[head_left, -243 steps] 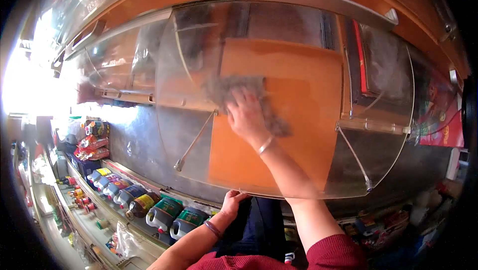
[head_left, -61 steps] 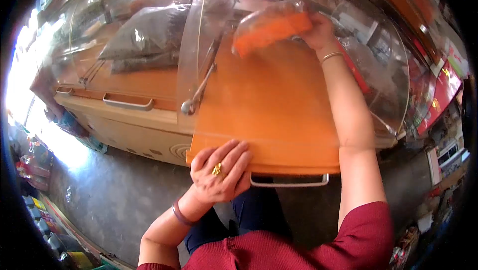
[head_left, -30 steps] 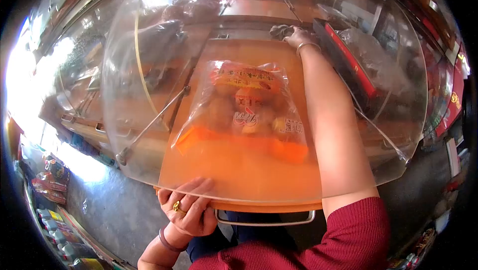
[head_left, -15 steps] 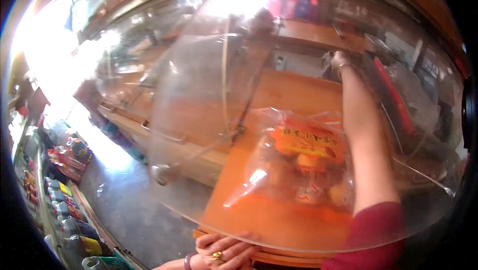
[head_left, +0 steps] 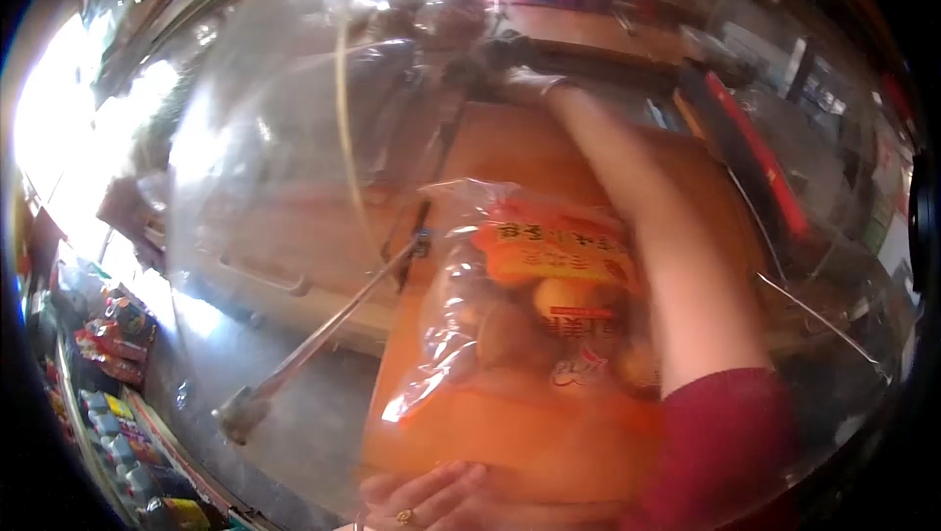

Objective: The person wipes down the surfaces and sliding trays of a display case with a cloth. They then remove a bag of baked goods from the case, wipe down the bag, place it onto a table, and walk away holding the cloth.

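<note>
My left hand [head_left: 431, 497], with a gold ring, lies at the near edge of an orange-brown wooden board [head_left: 510, 438], its fingers stretched out. My right arm, in a dark red sleeve, reaches over the board to its far side. There my right hand [head_left: 529, 85] is blurred beside dark shapes; its fingers and anything in them cannot be made out. Between the arm and the left hand lies a clear plastic bag [head_left: 529, 306] with red-orange printing, filled with round brownish and yellow pieces. A clear curved sheet [head_left: 284, 266] spans much of the view in front of everything.
A thin rod [head_left: 323, 335] with a knob-like end slants at left. Dark rounded shapes [head_left: 456, 17] sit at the back. A black-and-red long object [head_left: 755, 154] stands at right. Bottles [head_left: 123, 448] and red packets [head_left: 113, 350] line the lower left, beside a grey floor [head_left: 323, 404].
My right hand has swung left along the board's far side. The printed bag and board appear further left and higher as the view shifts. My left hand stays at the near edge.
</note>
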Available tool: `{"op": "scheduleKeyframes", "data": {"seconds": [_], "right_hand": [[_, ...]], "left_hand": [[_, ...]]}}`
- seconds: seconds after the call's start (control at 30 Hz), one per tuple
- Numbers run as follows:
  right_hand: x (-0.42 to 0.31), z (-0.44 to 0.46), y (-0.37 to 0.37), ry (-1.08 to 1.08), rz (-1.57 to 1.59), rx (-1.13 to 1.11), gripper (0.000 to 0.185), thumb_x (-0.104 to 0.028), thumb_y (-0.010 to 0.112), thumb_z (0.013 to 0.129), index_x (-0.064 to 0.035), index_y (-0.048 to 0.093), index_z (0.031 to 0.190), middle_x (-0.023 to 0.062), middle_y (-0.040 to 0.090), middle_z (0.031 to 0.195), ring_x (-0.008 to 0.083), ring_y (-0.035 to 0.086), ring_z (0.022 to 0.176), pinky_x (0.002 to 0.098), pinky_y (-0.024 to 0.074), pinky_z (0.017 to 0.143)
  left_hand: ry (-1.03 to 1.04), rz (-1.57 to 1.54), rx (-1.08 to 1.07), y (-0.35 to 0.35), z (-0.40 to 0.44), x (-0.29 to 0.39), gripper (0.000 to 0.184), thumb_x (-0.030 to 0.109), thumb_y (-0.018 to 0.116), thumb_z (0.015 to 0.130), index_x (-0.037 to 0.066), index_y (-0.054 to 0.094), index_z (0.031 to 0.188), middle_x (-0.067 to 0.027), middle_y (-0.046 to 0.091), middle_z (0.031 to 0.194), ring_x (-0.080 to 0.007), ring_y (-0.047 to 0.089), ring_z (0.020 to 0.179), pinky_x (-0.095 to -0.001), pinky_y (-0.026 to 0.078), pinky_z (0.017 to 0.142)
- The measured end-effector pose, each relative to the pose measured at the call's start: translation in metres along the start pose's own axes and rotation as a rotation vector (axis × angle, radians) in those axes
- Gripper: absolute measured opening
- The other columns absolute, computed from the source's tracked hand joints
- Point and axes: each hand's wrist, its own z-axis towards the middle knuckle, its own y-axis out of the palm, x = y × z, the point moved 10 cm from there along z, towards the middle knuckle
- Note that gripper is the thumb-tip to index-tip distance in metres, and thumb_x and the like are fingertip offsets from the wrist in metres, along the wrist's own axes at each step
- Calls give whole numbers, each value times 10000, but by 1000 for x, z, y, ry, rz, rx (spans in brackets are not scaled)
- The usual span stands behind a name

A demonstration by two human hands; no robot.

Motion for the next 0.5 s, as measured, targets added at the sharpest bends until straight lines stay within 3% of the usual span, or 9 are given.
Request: {"op": "scheduleKeyframes", "data": {"seconds": [0.1,0.13,0.17,0.33,0.4,0.43,0.5], "right_hand": [[7,2,5,12,-83,-47,363,-183,381,907,-79,545,1213,173,528,1245,272,500,1172,386,397,973],[9,-10,1,31,-173,-36,320,-149,405,882,-64,606,1116,168,584,1157,291,567,1075,399,447,916],[16,-20,-8,76,-178,-1,321,-157,410,881,-63,601,1123,165,585,1158,291,570,1071,400,449,914],[114,-99,-48,548,-103,225,340,-193,438,877,-57,574,1157,152,588,1159,291,581,1050,406,461,901],[142,-129,-61,726,-67,295,352,-207,449,875,-55,563,1171,147,589,1160,291,586,1042,408,465,895],[146,-133,-66,767,-54,323,359,-215,455,874,-53,557,1178,144,590,1161,291,588,1037,409,468,893],[126,-104,-72,631,-17,411,374,-229,466,873,-51,546,1192,139,591,1161,292,593,1029,412,472,887]], "left_hand": [[-45,-66,-73,13,-5,-10,273,291,533,829,94,617,999,-112,628,1138,-262,609,1008,-377,391,765],[-47,-77,-76,15,-7,-10,273,291,533,829,94,617,999,-112,628,1138,-262,609,1008,-377,391,765],[-29,-31,-67,16,-8,-9,285,285,526,829,87,620,1011,-112,625,1144,-258,607,1019,-370,395,770],[5,37,-60,15,-8,-5,281,262,515,832,82,623,1018,-96,624,1150,-220,608,1025,-357,402,772],[-278,-213,-120,33,-23,-25,250,259,541,824,103,629,997,-55,636,1137,-186,613,1015,-348,396,757],[-274,-216,-121,32,-18,-28,250,259,541,824,103,629,997,-55,636,1137,-186,613,1015,-348,396,757],[46,119,-41,15,1,-6,224,236,563,819,123,623,1003,-42,638,1130,-160,615,1007,-340,390,755]]}}
